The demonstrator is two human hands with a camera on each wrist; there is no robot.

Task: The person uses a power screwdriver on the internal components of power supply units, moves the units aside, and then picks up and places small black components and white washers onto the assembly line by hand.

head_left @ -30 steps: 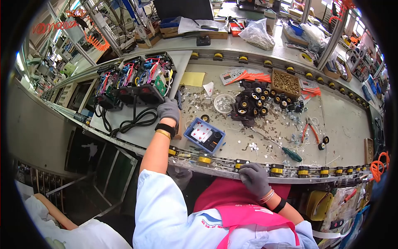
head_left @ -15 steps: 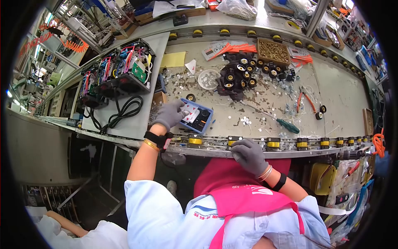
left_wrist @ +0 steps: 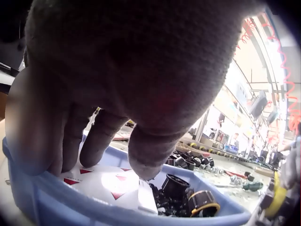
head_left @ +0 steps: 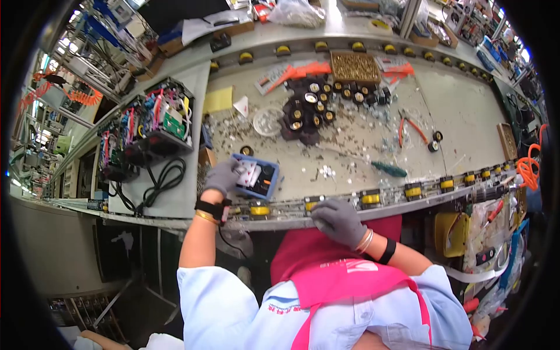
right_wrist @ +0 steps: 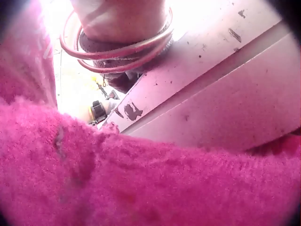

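My left hand (head_left: 220,177), in a grey glove, reaches into a small blue bin (head_left: 270,189) near the table's front edge. Its fingers (left_wrist: 98,139) point down, spread apart, with the fingertips right at a white label sheet (left_wrist: 110,186) printed with red triangles. Beside the sheet, the bin holds black knob-like parts (left_wrist: 175,186). My right hand (head_left: 339,221), gloved as well, lies at the front rail with its fingers loosely bent and nothing visible in them. In the right wrist view, pink cloth fills the lower part and the hand is mostly hidden.
Left of the bin stand several electronic units (head_left: 154,131) with black cables (head_left: 166,181). Farther back are a pile of black knobs (head_left: 306,111), a box of brass parts (head_left: 356,67) and a clear dish (head_left: 268,121). A green-handled screwdriver (head_left: 389,169) and red-handled pliers (head_left: 415,131) lie to the right.
My left hand has left the electronic units and come right and toward me, to the label sheet in the blue bin. The right hand stays at the front rail. The head view has shifted.
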